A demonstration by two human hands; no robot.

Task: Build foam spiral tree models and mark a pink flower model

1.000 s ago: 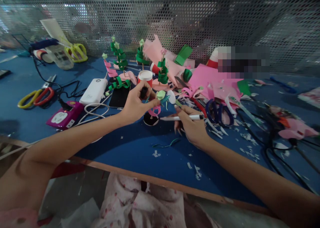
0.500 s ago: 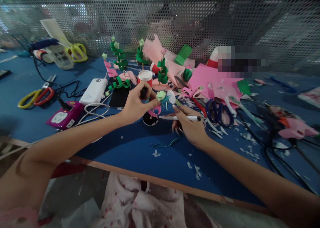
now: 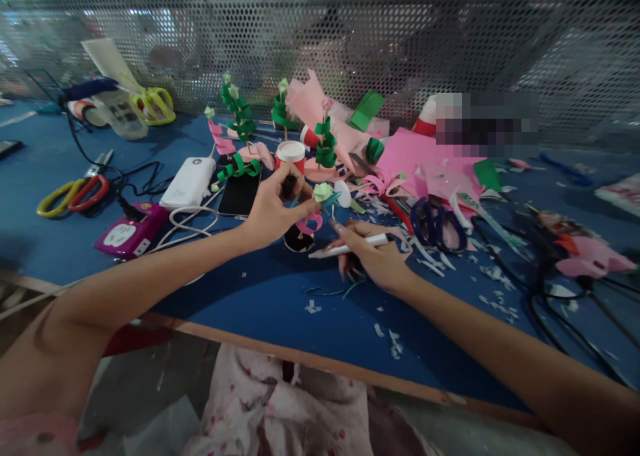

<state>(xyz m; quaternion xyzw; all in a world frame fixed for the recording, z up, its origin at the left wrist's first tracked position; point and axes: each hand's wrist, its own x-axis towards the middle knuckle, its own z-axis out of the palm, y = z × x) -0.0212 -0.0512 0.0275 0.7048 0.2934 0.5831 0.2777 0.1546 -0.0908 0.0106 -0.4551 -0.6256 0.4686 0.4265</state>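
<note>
My left hand (image 3: 280,209) is closed around a small paper flower (image 3: 323,191) with pale green petals and teal leaves; a black cap-like thing shows between its fingers. Beneath that hand, a pink paper curl (image 3: 309,223) stands over a small dark round base (image 3: 299,240). My right hand (image 3: 373,253) grips a white pen (image 3: 350,245), its tip pointing left beside the base. A white disc (image 3: 343,194) is just right of the flower. Behind my hands stand green paper spirals (image 3: 326,143) on sticks and a red cup with a white lid (image 3: 291,153).
Blue-handled scissors (image 3: 439,226), pink paper (image 3: 410,159) and paper scraps lie to the right. On the left are a white power bank (image 3: 189,182), a purple power socket (image 3: 131,231), yellow-and-red-handled scissors (image 3: 75,196) and a black phone (image 3: 240,193). Black cables (image 3: 537,296) run along the right.
The pen in my right hand has tilted, its tip moving down and slightly left. My right fingers have shifted a little lower, while my left hand stays nearly still with the flower.
</note>
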